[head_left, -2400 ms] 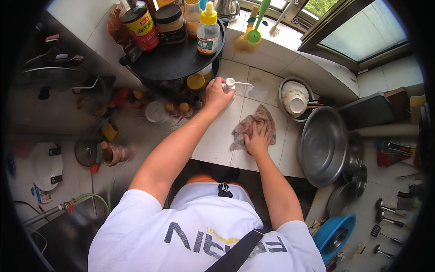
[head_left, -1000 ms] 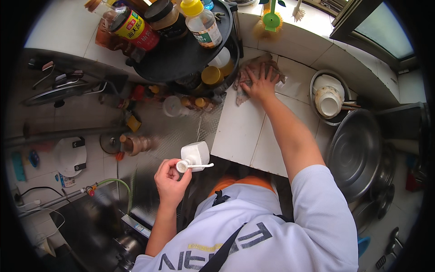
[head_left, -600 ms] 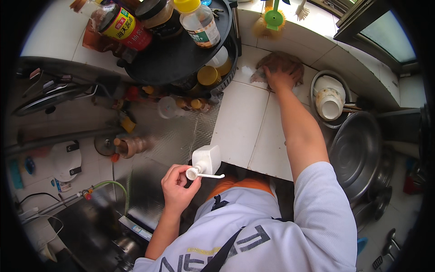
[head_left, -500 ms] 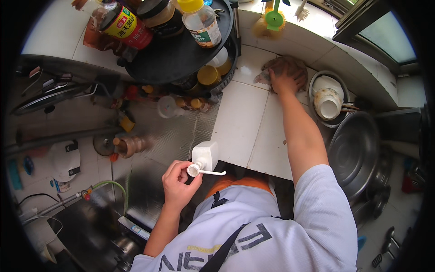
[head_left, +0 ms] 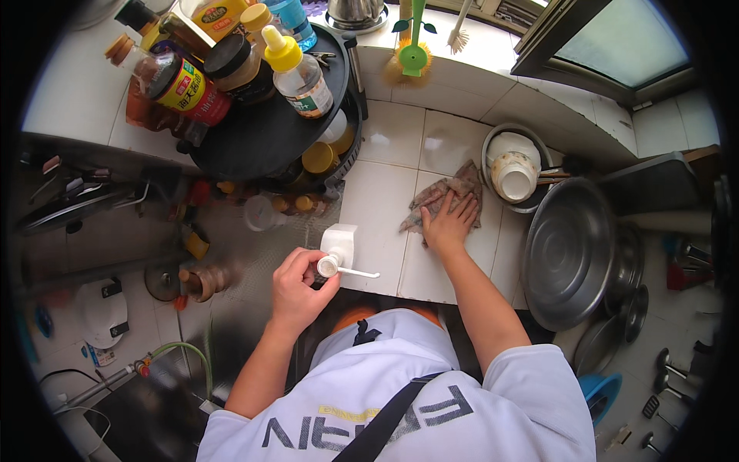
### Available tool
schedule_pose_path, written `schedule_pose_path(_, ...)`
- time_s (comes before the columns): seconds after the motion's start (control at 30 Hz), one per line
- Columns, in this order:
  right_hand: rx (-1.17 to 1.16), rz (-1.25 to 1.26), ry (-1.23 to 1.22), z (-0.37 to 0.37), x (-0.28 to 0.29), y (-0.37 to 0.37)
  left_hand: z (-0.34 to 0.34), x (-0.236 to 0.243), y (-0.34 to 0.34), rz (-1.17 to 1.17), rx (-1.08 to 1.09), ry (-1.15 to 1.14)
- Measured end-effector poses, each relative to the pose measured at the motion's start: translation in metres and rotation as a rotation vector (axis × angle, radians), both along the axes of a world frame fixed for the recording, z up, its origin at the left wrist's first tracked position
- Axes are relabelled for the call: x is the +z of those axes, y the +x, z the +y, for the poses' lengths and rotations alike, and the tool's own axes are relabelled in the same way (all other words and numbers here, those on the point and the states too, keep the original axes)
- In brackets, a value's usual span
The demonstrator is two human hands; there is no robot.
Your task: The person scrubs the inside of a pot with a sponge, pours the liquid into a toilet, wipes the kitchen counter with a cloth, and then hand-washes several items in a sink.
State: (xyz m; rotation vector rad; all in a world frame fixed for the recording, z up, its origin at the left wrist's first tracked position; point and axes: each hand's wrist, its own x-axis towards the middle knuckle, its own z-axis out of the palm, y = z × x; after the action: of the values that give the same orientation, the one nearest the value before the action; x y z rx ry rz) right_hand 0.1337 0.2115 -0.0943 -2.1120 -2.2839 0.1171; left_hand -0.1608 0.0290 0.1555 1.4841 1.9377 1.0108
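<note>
My left hand [head_left: 299, 279] is closed around the neck of a white pump bottle [head_left: 339, 242], whose long thin spout points right. The bottle is up near the counter's front edge. Flat on the white tiled counter [head_left: 377, 192], my right hand [head_left: 449, 223] presses down a crumpled brownish patterned cloth [head_left: 462, 185], its fingers spread over it. Part of the cloth sticks out beyond the fingertips and to the left of the hand.
Right of the cloth sits a metal basin [head_left: 493, 150] with stacked bowls [head_left: 514, 175], beside a large grey basin [head_left: 566, 254] leaning on its side. A black two-tier rack [head_left: 254, 146] of sauce bottles is at the back left. Brushes [head_left: 414, 58] hang by the window.
My right hand has drawn the cloth from the back of the counter nearer to me. The left hand still holds the pump bottle in about the same place. The view has shifted somewhat.
</note>
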Motion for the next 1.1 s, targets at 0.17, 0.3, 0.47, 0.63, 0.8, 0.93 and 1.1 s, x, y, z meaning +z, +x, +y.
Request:
schedule_pose_path(0.17, 0.030, 0.011, 0.051, 0.048, -0.006, -0.050, 0.020, -0.010, 0.014, -0.044, -0.047, -0.038)
schedule_pose_path(0.3, 0.043, 0.078, -0.048, 0.147, -0.008, -0.059, 0.050, -0.014, 0.021, -0.001, -0.141, -0.055)
schedule_pose_path(0.47, 0.069, 0.068, 0.011, 0.151, -0.028, -0.041, 0.062, -0.009, 0.026, -0.010, -0.171, -0.082)
schedule_pose_path(0.63, 0.240, 0.152, 0.001, 0.035, -0.008, -0.011, 0.103, -0.026, 0.028, -0.049, -0.144, -0.009)
schedule_pose_path(0.8, 0.166, 0.149, 0.008, 0.075, -0.009, -0.016, 0.164, -0.036, 0.032, 0.005, -0.143, 0.005)
schedule_pose_path(0.93, 0.179, 0.103, 0.144, 0.134, 0.000, -0.043, 0.196, -0.039, 0.046, 0.045, -0.115, 0.096)
schedule_pose_path(1.1, 0.092, 0.117, 0.070, 0.198, -0.010, -0.040, 0.238, -0.049, 0.057, 0.078, -0.071, 0.115)
